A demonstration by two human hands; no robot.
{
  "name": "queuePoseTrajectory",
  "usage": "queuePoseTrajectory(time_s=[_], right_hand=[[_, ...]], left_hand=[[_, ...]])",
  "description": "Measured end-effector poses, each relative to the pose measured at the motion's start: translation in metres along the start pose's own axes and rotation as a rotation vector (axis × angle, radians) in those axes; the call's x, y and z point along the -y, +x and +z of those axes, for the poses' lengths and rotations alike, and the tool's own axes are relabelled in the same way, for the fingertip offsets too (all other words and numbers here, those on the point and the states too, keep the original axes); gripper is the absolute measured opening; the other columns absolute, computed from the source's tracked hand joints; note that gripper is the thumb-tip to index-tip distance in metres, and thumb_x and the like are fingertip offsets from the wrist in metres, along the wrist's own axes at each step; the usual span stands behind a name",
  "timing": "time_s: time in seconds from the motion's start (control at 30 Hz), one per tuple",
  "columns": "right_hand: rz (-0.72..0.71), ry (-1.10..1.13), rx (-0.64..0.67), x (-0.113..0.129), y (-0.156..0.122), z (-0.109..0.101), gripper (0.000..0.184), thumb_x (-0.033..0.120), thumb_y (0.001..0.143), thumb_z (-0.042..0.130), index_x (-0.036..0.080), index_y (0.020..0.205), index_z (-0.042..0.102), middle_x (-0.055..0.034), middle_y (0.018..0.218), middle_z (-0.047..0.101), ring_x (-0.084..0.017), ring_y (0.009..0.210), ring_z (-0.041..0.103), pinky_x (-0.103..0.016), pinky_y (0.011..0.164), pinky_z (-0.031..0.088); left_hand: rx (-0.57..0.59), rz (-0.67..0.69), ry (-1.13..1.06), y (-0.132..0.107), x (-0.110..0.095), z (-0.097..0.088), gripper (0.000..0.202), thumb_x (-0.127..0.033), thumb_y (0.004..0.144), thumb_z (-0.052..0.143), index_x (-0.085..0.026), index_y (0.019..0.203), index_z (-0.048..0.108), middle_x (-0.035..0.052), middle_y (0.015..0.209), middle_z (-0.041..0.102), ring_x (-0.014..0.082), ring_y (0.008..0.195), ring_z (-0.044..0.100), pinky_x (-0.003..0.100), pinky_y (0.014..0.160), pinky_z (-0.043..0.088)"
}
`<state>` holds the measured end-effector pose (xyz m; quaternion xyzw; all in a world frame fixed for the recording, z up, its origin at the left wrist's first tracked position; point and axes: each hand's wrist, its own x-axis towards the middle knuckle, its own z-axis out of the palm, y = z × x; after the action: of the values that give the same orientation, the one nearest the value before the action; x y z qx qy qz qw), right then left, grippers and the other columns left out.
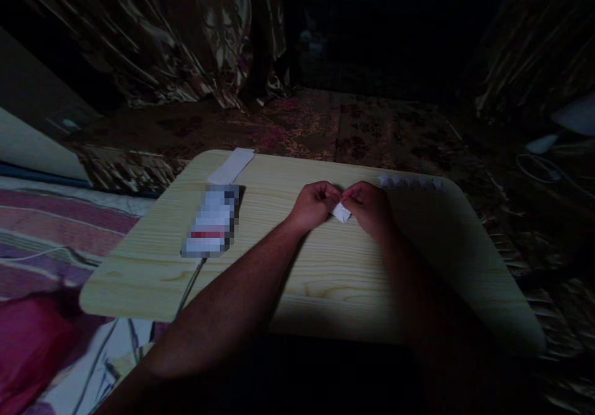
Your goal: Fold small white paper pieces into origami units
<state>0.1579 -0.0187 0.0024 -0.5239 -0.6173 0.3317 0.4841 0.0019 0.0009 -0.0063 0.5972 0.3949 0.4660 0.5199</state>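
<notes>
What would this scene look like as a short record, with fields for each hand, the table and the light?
left hand: pinching folded paper
right hand: pinching the same paper
table: pale, wood-grained
table, left side: pixelated object, cable at its near end; long pale paper beyond
table, far right: row of small pale pieces
light: dim

Free tabletop (264,207) runs from the left fingers (325,191) to the obstructing corded device (211,222).

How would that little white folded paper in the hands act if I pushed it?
The folded paper looks small, so it's probably light. Its creases may stiffen it. Its pointed corner suggests it might slide rather than roll.
</notes>
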Motion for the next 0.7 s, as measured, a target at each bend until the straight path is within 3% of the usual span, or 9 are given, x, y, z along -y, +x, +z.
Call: queuePoseTrajectory(time_s=[0.13,0.23,0.37,0.7], right_hand=[[0.084,0.097,0.020,-0.001,0.001,0.003,0.025,0.027,0.067,0.067,0.019,0.090,0.061,-0.0008,0.072,0.069,-0.016,0.060,0.064,-0.026,0.054,0.047],[0.116,0.034,0.041,-0.002,0.001,0.004,0.019,0.029,0.068,0.065,0.019,0.084,0.062,-0.0003,0.065,0.067,-0.016,0.056,0.061,-0.026,0.051,0.044],[0.069,-0.116,0.024,0.000,0.000,0.003,0.013,0.030,0.071,0.062,0.018,0.075,0.064,0.0010,0.057,0.063,-0.014,0.054,0.057,-0.024,0.049,0.039],[0.024,-0.142,-0.054,-0.006,-0.002,0.005,0.013,0.030,0.072,0.059,0.019,0.075,0.065,0.0012,0.060,0.062,-0.015,0.057,0.056,-0.025,0.052,0.039]], left_hand=[[-0.075,0.003,-0.052,0.002,0.000,0.001,0.017,-0.030,0.073,0.067,-0.013,0.075,0.064,0.0001,0.064,0.059,0.0084,0.055,0.048,0.022,0.053,0.037],[-0.123,0.004,-0.079,0.003,0.000,0.002,0.019,-0.032,0.073,0.068,-0.014,0.074,0.063,-0.0008,0.061,0.057,0.0083,0.054,0.046,0.022,0.053,0.037],[-0.130,-0.006,-0.119,0.002,0.001,0.004,0.021,-0.034,0.074,0.069,-0.014,0.073,0.062,-0.0019,0.058,0.055,0.0079,0.052,0.044,0.022,0.052,0.037],[-0.170,-0.026,-0.180,-0.002,0.000,0.014,0.022,-0.036,0.074,0.068,-0.015,0.074,0.062,-0.0025,0.057,0.054,0.0076,0.050,0.043,0.022,0.050,0.035]])
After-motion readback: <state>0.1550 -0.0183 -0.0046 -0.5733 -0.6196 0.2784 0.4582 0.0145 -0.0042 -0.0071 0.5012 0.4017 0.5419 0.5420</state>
